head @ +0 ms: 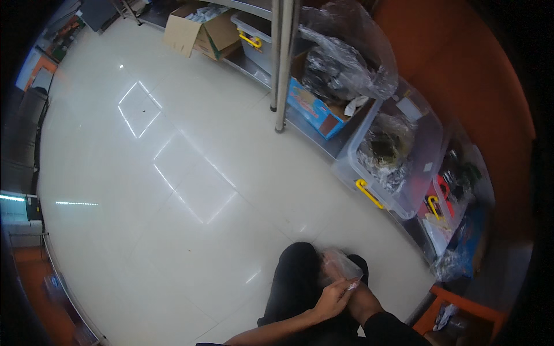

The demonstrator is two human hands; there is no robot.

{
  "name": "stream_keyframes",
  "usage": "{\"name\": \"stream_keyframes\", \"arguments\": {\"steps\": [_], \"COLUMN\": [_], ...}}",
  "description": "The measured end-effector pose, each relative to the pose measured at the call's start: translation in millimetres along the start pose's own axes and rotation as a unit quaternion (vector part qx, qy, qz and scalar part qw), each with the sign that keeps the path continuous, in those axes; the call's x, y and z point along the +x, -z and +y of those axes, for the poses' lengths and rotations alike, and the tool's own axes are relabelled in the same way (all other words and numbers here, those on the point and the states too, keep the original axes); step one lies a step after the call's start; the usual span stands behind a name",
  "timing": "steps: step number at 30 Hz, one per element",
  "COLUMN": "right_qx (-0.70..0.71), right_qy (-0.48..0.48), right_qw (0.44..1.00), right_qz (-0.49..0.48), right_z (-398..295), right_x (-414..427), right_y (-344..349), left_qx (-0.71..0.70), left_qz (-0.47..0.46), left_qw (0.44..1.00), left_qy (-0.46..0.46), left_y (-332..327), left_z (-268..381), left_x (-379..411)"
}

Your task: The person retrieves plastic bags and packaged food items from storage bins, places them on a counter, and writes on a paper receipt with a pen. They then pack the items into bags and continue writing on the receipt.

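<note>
Below me, above my black-clad knees [293, 277], my left hand [332, 299] pinches the edge of a clear plastic film [347, 267], which could be a thin glove or a small bag. A small crumpled, shiny bit [352, 286] shows at its fingertips. My right hand [331, 264] extends forward within or behind this film, its wrist right beside my left fingers. Blur and glare on the plastic hide how the right fingers are placed.
Along the right, a low metal shelf [322, 142] bears a clear plastic bin [346, 166] with yellow latches, a blue carton [309, 108] and an open cardboard box [184, 33]. Metal table legs [283, 78] stand before it. An orange stool-like frame [467, 306] is at lower right.
</note>
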State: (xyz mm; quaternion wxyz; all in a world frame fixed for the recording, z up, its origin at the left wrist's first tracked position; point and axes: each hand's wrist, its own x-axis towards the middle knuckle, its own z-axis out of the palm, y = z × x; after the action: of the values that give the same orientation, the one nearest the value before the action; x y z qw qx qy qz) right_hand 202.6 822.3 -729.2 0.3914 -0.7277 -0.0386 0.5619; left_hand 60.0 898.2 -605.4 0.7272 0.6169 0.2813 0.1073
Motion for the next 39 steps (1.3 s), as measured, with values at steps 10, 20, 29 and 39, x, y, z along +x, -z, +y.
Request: {"name": "stream_keyframes", "arguments": {"steps": [10,20,29,39], "right_qx": [-0.065,-0.065,-0.052,-0.017], "right_qy": [0.042,0.013,-0.033,0.063], "right_qw": [0.989,0.993,0.994,0.995], "right_qz": [0.124,0.093,0.086,0.069], "right_z": [-76.1,-53.3,16.0,75.6], "right_x": [76.1,137.0,140.3,163.0], "right_y": [105.1,142.4,197.0,220.7], "left_qx": [-0.015,0.055,0.187,0.052], "left_qz": [-0.024,0.048,0.139,0.283], "left_qw": [0.998,0.983,0.863,0.880], "left_qy": [-0.054,-0.167,-0.448,-0.377], "left_y": [39.0,61.8,59.9,28.3], "left_z": [51.7,85.7,154.8,74.1], "left_x": [74.2,194.0,192.4,130.6]}}
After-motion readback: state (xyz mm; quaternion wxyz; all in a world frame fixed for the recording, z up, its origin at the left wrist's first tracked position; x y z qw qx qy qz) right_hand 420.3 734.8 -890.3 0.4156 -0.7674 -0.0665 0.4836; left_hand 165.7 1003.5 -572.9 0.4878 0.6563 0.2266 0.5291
